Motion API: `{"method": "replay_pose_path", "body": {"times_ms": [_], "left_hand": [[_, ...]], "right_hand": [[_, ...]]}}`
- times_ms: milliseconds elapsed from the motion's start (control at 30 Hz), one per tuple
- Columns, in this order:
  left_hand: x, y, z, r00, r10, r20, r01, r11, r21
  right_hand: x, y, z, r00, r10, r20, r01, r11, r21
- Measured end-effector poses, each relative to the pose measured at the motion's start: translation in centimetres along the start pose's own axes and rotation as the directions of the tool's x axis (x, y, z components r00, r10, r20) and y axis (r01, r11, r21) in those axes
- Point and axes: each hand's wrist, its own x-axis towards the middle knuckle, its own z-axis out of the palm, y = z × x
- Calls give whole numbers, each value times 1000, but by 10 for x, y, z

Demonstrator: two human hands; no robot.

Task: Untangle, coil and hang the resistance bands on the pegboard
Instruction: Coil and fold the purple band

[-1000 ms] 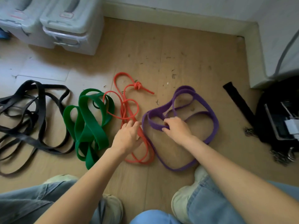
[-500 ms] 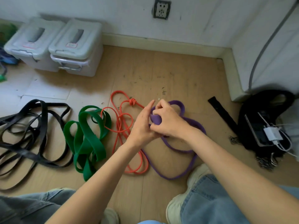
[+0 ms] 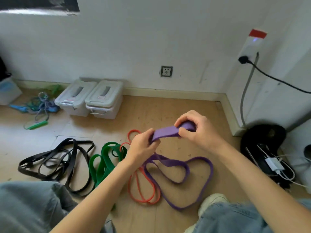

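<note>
Both hands gripped the purple band [image 3: 166,132] above the floor [image 3: 168,111]: the left hand [image 3: 143,147] was curled round one end of the lifted stretch, the right hand [image 3: 198,130] pinched the other. Its remaining loops trailed onto the floor near the person's knees. Left of them lay the black bands [image 3: 55,158], then the green band [image 3: 104,160], then the thin orange band [image 3: 143,187].
</note>
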Motion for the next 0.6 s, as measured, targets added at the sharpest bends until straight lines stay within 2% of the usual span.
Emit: {"method": "replay_pose_path", "body": {"times_ms": [67,100,200,267,300,333,400,467,600], "left_hand": [[6,12,-25,992,94,-81,-85,991,106],[9,22,-34,984,170,-59,-156,970,186],[12,54,-41,951,277,134,-306,897,319],[10,66,-41,941,306,145,-337,890,306],[9,67,-41,940,321,113,-340,902,266],[8,64,-41,945,322,65,-328,923,201],[2,55,-35,979,206,-14,-206,977,-58],[-12,42,-14,999,44,23,-36,965,-258],[-43,6,19,974,-145,176,182,959,-215]], "right_hand": [[-6,1,-7,980,107,169,-59,962,-268],[-9,0,-8,959,168,229,-77,930,-360],[-10,-14,3,937,216,274,-108,926,-361],[-9,-21,12,937,197,288,-105,947,-305],[-9,-25,13,954,164,249,-87,952,-295],[-9,-29,12,976,117,186,-58,954,-295],[-7,-40,7,995,-14,97,42,955,-294],[-6,-55,1,993,-101,67,112,974,-195],[-6,-62,-14,995,-64,-71,77,975,208]]}}
